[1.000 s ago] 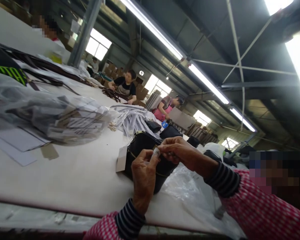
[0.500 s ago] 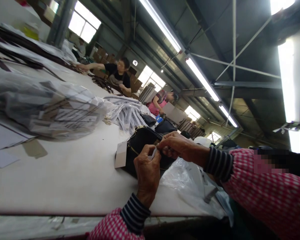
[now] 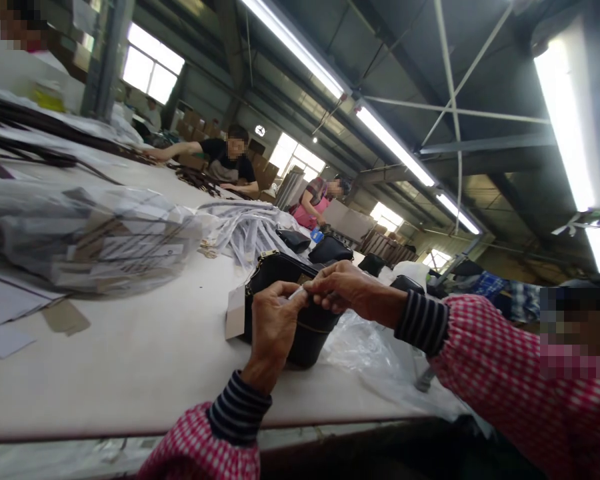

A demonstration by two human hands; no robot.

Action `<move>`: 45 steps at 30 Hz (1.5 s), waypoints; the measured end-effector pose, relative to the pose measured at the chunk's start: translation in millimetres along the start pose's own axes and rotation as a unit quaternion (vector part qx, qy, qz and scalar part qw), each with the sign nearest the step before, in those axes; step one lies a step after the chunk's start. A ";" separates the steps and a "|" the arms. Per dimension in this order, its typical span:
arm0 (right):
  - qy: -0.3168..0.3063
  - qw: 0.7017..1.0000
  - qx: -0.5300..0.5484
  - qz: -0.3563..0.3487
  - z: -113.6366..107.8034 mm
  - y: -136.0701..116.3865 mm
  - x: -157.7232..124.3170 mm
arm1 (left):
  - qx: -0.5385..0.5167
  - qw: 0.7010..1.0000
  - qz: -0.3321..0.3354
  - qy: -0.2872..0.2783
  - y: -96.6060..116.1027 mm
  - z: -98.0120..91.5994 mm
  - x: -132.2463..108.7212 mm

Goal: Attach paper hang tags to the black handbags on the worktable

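A black handbag (image 3: 313,343) with a gold-coloured zip and trim stands on the pale table in front of me. A blank white card tag (image 3: 235,312) hangs at its left side. Over the front of the bag, my left hand (image 3: 273,327) pinches a small whitish strip (image 3: 296,294) between thumb and fingers. My right hand (image 3: 347,290) is closed too, its fingertips meeting the left ones at the strip's end. What lies inside the right pinch is hidden. Both hands cover the upper front of the bag.
Clear plastic wrap (image 3: 365,347) lies right of the bag. At left are a large plastic-wrapped bundle (image 3: 105,240) and paper cards (image 3: 10,300). Wrapped straps (image 3: 250,227) and more black bags (image 3: 330,249) lie beyond. Co-workers stand across the table, and another person is close at right.
The view has shifted slightly, and both hands appear a little further left, still pinching together. More of the bag's lower front shows now. A far co-worker's forearm has lowered to the table.
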State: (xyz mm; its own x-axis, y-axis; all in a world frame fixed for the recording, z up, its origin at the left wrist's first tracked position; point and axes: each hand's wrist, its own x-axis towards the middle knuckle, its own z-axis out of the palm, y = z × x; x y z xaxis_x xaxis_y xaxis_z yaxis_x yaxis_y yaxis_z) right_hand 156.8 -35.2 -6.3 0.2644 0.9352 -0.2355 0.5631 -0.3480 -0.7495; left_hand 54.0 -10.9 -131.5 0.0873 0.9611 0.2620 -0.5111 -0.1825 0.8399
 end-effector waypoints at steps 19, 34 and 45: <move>-0.034 0.997 0.024 -0.058 -0.6 9.6 2.0 | -0.079 0.985 -0.150 0.034 18.2 6.4 5.8; -0.043 0.996 0.041 -0.070 -1.3 12.2 -1.2 | -0.094 0.983 -0.138 0.074 20.6 16.2 7.2; -0.030 0.995 0.030 -0.090 2.2 14.5 -10.6 | -0.072 0.987 -0.115 0.087 17.6 16.8 9.1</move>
State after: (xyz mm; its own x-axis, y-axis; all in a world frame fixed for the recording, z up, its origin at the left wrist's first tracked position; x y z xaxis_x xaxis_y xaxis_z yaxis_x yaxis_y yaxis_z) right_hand 160.5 -50.0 -16.0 0.1156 0.9848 -0.1294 0.5487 -0.1719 -0.8182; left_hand 60.1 -8.9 -106.4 0.0737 0.9970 -0.0238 -0.6114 0.0640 0.7887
